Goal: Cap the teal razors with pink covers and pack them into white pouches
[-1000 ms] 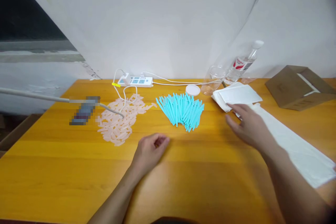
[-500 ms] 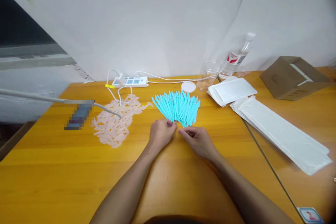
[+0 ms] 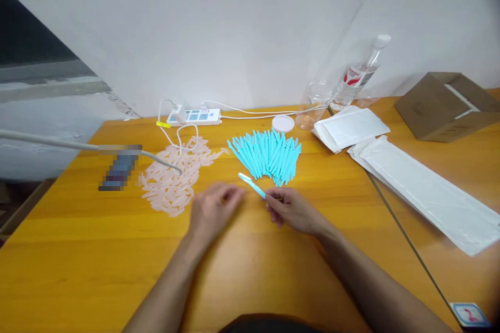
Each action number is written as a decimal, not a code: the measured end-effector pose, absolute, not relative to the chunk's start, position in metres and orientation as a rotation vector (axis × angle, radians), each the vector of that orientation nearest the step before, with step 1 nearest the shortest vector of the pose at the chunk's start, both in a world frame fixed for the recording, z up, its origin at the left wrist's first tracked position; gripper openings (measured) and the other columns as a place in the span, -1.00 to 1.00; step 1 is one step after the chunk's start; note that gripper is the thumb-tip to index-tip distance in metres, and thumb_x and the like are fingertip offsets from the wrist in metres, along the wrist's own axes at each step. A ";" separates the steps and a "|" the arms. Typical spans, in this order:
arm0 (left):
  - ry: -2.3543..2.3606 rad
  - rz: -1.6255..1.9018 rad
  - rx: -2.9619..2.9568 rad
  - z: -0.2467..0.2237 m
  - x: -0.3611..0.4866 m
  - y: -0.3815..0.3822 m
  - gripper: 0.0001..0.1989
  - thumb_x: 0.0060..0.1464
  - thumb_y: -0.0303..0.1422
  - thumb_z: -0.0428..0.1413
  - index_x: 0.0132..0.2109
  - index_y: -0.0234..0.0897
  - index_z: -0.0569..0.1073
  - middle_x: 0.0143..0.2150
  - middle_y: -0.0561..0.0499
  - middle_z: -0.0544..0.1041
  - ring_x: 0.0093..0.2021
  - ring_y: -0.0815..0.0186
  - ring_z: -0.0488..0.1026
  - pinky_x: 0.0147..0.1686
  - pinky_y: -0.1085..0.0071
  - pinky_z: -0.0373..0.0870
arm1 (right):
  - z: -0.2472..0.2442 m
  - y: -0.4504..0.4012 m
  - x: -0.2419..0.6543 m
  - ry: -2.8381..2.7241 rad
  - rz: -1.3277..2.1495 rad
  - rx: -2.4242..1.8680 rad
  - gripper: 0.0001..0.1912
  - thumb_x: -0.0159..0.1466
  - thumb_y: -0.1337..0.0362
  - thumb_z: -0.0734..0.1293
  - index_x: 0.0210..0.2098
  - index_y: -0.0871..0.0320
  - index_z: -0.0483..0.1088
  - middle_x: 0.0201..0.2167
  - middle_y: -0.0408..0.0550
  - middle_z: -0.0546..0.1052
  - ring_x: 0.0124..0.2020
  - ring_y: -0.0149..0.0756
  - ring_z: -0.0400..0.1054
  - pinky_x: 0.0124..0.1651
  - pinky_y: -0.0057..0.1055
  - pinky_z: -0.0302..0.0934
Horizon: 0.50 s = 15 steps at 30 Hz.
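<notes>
While the right hand (image 3: 294,209) is pinching a turquoise stick (image 3: 257,189) on the near side of the turquoise pile (image 3: 267,154), the left hand (image 3: 213,209) is curling just left, its blurred grip impossible to tell; pink pieces (image 3: 172,182) are lying farther left.

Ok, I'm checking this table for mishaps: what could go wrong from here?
The right hand holds one turquoise stick toward one end, so it could slip or swing. The turquoise pile lies just beyond; a stray knuckle might scatter it. The grey cable reaches over the pale pieces, so a tug could disturb them.
</notes>
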<state>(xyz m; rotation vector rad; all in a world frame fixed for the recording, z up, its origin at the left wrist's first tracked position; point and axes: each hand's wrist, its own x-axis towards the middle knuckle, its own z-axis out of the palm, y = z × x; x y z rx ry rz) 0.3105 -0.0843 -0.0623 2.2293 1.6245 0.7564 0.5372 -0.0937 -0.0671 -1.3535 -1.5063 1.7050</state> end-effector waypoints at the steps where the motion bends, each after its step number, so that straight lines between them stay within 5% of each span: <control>1: 1.785 0.762 2.272 -0.063 0.292 -0.069 -0.76 0.30 -0.21 0.06 -0.12 -0.14 0.60 -0.17 -0.07 0.61 -0.19 0.19 0.52 -0.15 0.32 0.39 | -0.067 -0.095 0.542 -1.567 1.753 -1.363 -0.67 0.36 0.04 0.19 -0.43 0.12 0.23 -0.58 -0.25 0.28 -0.57 -0.45 0.13 -0.50 -0.49 0.03; 6: 1.984 0.433 2.543 -0.074 0.243 -0.021 -0.71 0.28 -0.32 0.01 -0.06 -0.17 0.62 -0.09 -0.21 0.52 -0.06 -0.03 0.43 -0.07 0.08 0.39 | -0.067 -0.094 0.558 -1.942 1.627 -1.333 -0.66 0.36 0.12 0.17 -0.50 0.13 0.16 -0.55 -0.25 0.14 -0.50 -0.45 0.00 -0.47 -0.47 -0.12; 15: 1.739 0.562 2.489 -0.086 0.261 -0.045 -0.72 0.33 -0.33 0.00 -0.07 -0.21 0.61 -0.05 -0.11 0.61 -0.05 0.11 0.50 0.05 0.16 0.38 | -0.073 -0.086 0.572 -2.031 1.690 -1.258 -0.66 0.36 0.08 0.18 -0.39 0.17 0.39 -0.55 -0.25 0.15 -0.50 -0.44 -0.02 -0.47 -0.46 -0.13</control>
